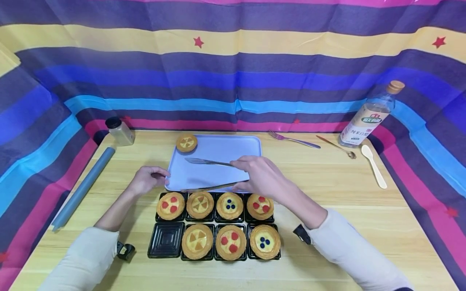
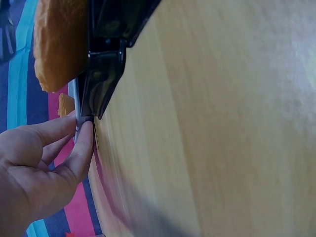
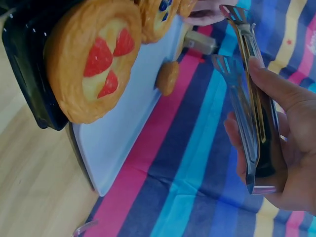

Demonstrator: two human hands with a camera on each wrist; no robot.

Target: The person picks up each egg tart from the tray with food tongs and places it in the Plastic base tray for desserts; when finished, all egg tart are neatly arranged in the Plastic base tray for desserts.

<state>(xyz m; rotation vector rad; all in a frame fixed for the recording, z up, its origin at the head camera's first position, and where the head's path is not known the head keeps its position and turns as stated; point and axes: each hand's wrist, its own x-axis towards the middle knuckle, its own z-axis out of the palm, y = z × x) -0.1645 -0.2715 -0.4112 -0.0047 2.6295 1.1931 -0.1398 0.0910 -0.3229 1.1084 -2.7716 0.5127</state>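
Note:
My left hand (image 1: 145, 180) is at the left front corner of a pale blue tray (image 1: 229, 147), thumb and fingers pinching its rim in the left wrist view. In my right hand (image 1: 263, 178) I hold metal tongs (image 3: 264, 153), their arms spread over the tray with nothing between the tips. A tart with yellow wedges (image 1: 187, 143) sits at the tray's back left corner. In front of the tray are two rows of black square plastic holders, most carrying a tart, such as the strawberry tart (image 1: 231, 242) and the blueberry tart (image 1: 229, 205). One holder (image 1: 166, 240), front left, shows its bare ridged bottom.
A grey-blue rod (image 1: 83, 188) and a black-lidded jar (image 1: 121, 132) are at the left. Toward the back right are a fork (image 1: 293, 140), a thin metal spoon (image 1: 336, 146), a clear bottle (image 1: 367, 117) and a white spoon (image 1: 374, 166). Striped cloth (image 1: 233, 81) hangs around the table.

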